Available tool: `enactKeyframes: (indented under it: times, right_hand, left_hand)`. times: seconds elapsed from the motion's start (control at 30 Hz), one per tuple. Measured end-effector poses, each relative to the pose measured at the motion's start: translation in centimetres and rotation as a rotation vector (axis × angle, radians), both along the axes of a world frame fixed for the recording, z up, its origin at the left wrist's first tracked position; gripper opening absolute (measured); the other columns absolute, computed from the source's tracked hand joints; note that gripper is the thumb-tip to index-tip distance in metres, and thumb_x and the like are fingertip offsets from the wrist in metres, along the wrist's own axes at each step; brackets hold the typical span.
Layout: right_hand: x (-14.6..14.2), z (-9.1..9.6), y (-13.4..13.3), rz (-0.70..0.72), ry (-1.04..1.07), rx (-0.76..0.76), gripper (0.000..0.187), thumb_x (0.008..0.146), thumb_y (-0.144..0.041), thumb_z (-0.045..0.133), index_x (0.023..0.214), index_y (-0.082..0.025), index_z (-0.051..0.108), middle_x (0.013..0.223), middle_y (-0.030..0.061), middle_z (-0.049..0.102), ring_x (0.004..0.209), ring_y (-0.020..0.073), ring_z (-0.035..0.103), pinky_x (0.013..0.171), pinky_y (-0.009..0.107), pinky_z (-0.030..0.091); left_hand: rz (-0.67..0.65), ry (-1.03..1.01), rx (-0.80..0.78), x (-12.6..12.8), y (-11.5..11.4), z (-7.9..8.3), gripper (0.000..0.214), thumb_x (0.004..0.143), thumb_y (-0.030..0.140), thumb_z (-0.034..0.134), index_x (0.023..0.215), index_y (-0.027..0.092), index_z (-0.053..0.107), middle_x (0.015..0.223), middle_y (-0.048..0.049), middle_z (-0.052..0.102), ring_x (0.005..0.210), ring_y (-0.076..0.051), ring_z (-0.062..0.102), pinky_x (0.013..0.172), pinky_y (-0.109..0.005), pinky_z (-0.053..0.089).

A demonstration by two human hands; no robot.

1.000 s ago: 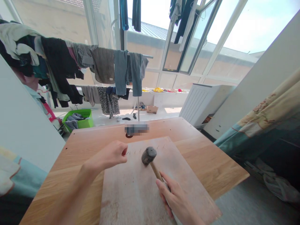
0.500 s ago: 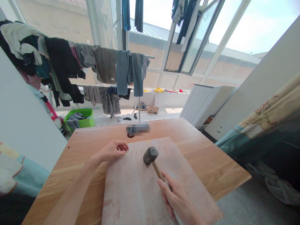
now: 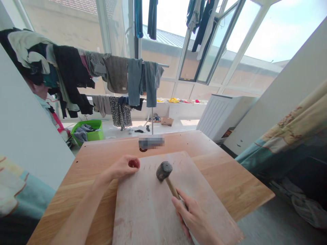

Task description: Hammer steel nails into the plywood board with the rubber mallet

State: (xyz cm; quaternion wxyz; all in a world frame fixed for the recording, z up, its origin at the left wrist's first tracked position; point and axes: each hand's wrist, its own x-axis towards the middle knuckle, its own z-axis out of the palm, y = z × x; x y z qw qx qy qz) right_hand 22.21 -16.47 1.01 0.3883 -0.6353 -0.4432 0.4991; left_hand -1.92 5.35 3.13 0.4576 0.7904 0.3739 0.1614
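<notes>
My right hand (image 3: 190,212) is wrapped round the wooden handle of a black-headed mallet (image 3: 164,170). The mallet's head is over the upper middle of a pale wooden board (image 3: 138,211). Along the board's far side a row of several thin nails (image 3: 149,167) stands upright; the mallet head hides part of that row. At the board's far left corner, my left hand (image 3: 127,165) is closed in a pinch, its fingertips near the left end of the row. Anything between those fingertips is too small to make out.
The board lies on a wooden table (image 3: 219,163). A blurred grey object (image 3: 151,142) rests by a round hole at the table's far edge. Beyond are a clothes rack hung with laundry (image 3: 116,75), a green basket (image 3: 94,135) and a white cabinet (image 3: 213,114). Curtains (image 3: 286,132) hang at the right.
My left fingers have curled tighter together at the board's corner. The mallet and right hand stay almost in place on the board. The whole view has shifted slightly downward.
</notes>
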Motion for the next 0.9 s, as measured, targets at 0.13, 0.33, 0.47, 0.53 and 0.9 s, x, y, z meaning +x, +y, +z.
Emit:
enactKeyframes:
  times: [0.13, 0.33, 0.47, 0.53, 0.9]
  right_hand:
    - [-1.0, 0.7, 0.7, 0.019, -0.014, 0.028, 0.06, 0.094, -0.061, 0.051, 0.134, -0.016, 0.055, 0.052, -0.0113, 0.043, 0.032, 0.0054, 0.038, 0.029, 0.014, 0.031]
    - [-3.2, 3.7, 2.8, 0.132, -0.045, 0.13, 0.049, 0.099, -0.052, 0.047, 0.132, -0.018, 0.057, 0.051, -0.0122, 0.04, 0.03, 0.0048, 0.036, 0.029, 0.013, 0.027]
    - [-4.7, 4.5, 3.8, 0.171, -0.107, 0.193, 0.043, 0.101, -0.048, 0.046, 0.132, -0.02, 0.058, 0.049, -0.0113, 0.042, 0.033, 0.0062, 0.039, 0.034, 0.014, 0.032]
    - [-5.2, 4.1, 4.2, 0.184, -0.137, 0.183, 0.04, 0.1, -0.047, 0.047, 0.126, -0.021, 0.061, 0.051, -0.01, 0.043, 0.035, 0.0062, 0.04, 0.034, 0.015, 0.032]
    - [-2.5, 2.0, 0.7, 0.051, 0.23, 0.037, 0.072, 0.086, -0.068, 0.058, 0.136, -0.017, 0.049, 0.057, -0.0116, 0.044, 0.031, 0.0043, 0.036, 0.029, 0.015, 0.029]
  left_hand:
    - [0.017, -0.04, -0.022, -0.3, 0.2, -0.5, 0.03, 0.069, 0.035, 0.067, 0.093, 0.017, 0.065, 0.076, -0.0005, 0.068, 0.071, -0.017, 0.062, 0.066, -0.026, 0.047]
    - [0.017, -0.08, -0.056, -0.1, 0.0, -0.2, 0.033, 0.067, 0.034, 0.069, 0.094, 0.016, 0.064, 0.074, -0.0007, 0.067, 0.071, -0.017, 0.062, 0.068, -0.028, 0.049]
    - [0.002, -0.119, -0.059, 0.1, 0.0, 0.0, 0.028, 0.067, 0.031, 0.069, 0.089, 0.015, 0.064, 0.075, -0.0002, 0.065, 0.07, -0.017, 0.06, 0.067, -0.027, 0.047]
    - [-0.012, -0.145, -0.066, 0.1, 0.0, 0.0, 0.026, 0.066, 0.028, 0.069, 0.087, 0.014, 0.064, 0.078, -0.0008, 0.066, 0.073, -0.017, 0.06, 0.068, -0.027, 0.046]
    - [-0.003, -0.086, -0.102, -0.4, 0.3, -0.3, 0.037, 0.066, 0.037, 0.074, 0.095, 0.015, 0.065, 0.088, -0.0048, 0.072, 0.08, -0.02, 0.066, 0.076, -0.031, 0.053]
